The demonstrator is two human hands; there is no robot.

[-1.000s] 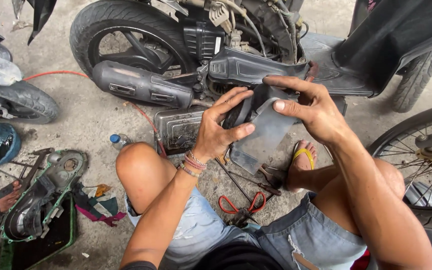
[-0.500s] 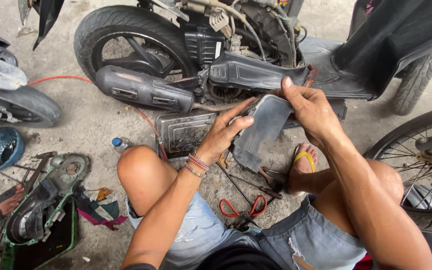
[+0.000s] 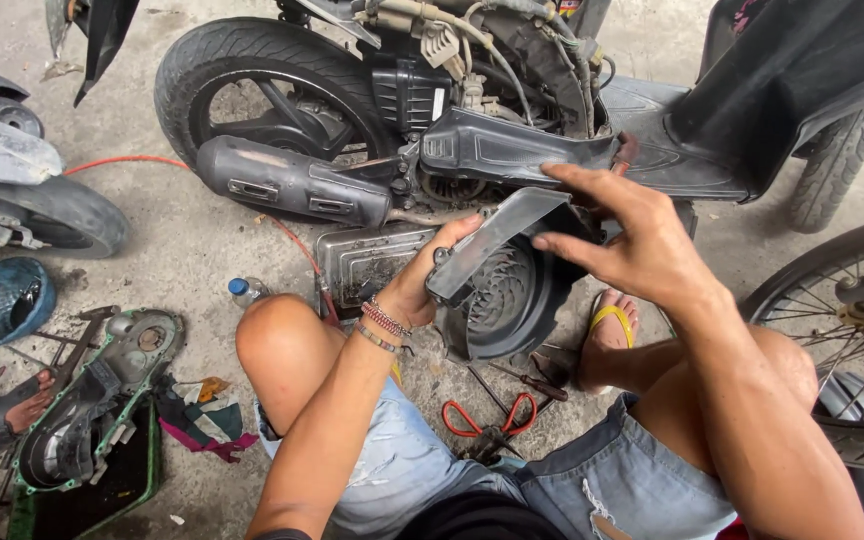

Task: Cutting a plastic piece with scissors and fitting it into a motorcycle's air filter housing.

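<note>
I sit on the ground in front of a stripped scooter [image 3: 512, 110]. Both hands hold a dark grey plastic engine cover [image 3: 512, 285] with a round vented fan grille, tilted up in front of the engine. My left hand [image 3: 432, 270], beaded bracelets on its wrist, grips the cover's left edge. My right hand [image 3: 632, 240] holds its upper right part, fingers spread over the top. The scooter's rear wheel [image 3: 262, 100] and exhaust muffler [image 3: 287, 185] lie just beyond the cover.
Red-handled pliers [image 3: 487, 420] and a screwdriver [image 3: 527, 378] lie between my legs. A crankcase cover [image 3: 102, 400] rests in a green tray at left, by rags, a water bottle [image 3: 245, 291] and a blue helmet [image 3: 2, 300]. Another person's sandalled foot [image 3: 2, 415] shows far left. A spoked wheel [image 3: 852, 330] stands right.
I have turned and tipped the plastic cover, so its round vented inside now shows. My left hand shifted to its left edge and my right hand moved over the top.
</note>
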